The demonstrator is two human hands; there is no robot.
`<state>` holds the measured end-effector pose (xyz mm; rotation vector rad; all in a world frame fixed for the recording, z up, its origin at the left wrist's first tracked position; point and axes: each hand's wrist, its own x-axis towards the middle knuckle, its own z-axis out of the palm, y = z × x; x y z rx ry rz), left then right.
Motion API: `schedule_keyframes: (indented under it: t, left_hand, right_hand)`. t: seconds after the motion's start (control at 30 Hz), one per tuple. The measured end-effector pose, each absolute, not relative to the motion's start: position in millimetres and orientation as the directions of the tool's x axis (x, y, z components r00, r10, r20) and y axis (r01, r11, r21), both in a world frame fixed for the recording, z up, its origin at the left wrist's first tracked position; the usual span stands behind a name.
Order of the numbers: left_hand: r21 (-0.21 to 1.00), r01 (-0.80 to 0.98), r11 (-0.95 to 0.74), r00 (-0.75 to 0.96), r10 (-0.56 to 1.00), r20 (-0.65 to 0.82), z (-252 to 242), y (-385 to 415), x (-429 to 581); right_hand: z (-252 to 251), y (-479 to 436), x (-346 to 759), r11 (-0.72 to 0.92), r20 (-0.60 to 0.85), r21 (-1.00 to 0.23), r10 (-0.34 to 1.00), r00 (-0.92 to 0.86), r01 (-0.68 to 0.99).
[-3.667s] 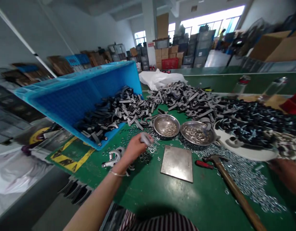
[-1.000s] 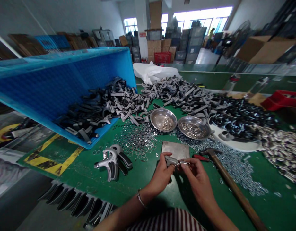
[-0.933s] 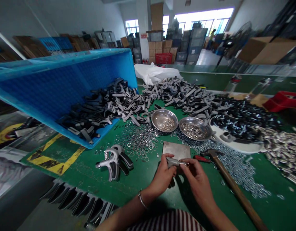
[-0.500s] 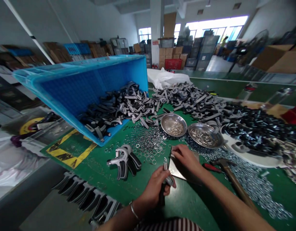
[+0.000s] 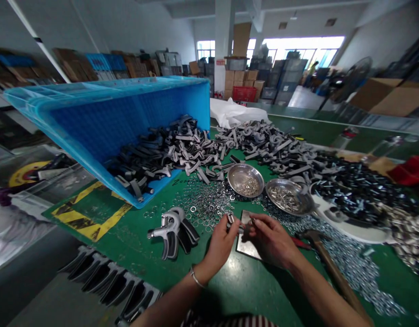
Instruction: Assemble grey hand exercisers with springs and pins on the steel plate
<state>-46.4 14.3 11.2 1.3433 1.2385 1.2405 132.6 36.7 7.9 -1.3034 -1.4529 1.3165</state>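
Left hand (image 5: 220,249) and right hand (image 5: 271,237) close together, almost fingertip to fingertip, low over a square steel plate (image 5: 245,243). Left fingers clamped on a small metal part (image 5: 231,221), its exact form too small to tell; right fingertips pinched just beside it, on that part or on another piece, impossible to say from this view. A thin bracelet (image 5: 196,279) on the left wrist. Just left of the hands, on the green bench (image 5: 134,236), a small cluster of assembled spring hand grippers (image 5: 172,231), grey with black grips, apparently the only finished ones in sight. Around the plate, loose steel washers (image 5: 204,202) in a wide scatter, two steel bowls (image 5: 245,180) of small fittings just beyond, and a hammer (image 5: 316,238) lying to the right beside a red-handled tool (image 5: 301,243). Farther out, the bulk of the parts still loose and unassembled: a tipped blue plastic crate (image 5: 127,113) spilling grey and black handles (image 5: 162,156), a long heap of grey handle pieces (image 5: 264,145), a dark mass of black-and-steel bolts (image 5: 359,190), and a pile of silver sleeves (image 5: 409,236) at the right edge.
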Motion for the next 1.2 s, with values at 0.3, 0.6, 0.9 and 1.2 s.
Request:
schedule_keyframes:
  t: [0.3, 0.6, 0.9, 1.2]
  left_hand:
    - [0.935, 0.304, -0.183, 0.11, 0.982, 0.157, 16, 7, -13]
    - [0.967, 0.228, -0.11, 0.161, 0.984, 0.074, 45, -8, 0]
    - [0.986, 0.163, -0.026, 0.169, 0.986, -0.002, 28, 2, 1]
    - [0.997, 0.048, 0.063, 0.139, 0.988, -0.069, 21, 27, 19]
  right_hand:
    - [-1, 0, 127, -0.404, -0.282, -0.764, 0.91, -0.303, -0.503]
    - [16, -28, 159, 0.379, 0.35, -0.855, 0.925, -0.146, 0.355]
    - [12, -29, 182, 0.549, 0.279, -0.481, 0.835, -0.474, 0.684]
    - [16, 70, 391, -0.002, 0.268, -0.302, 0.959, 0.087, 0.953]
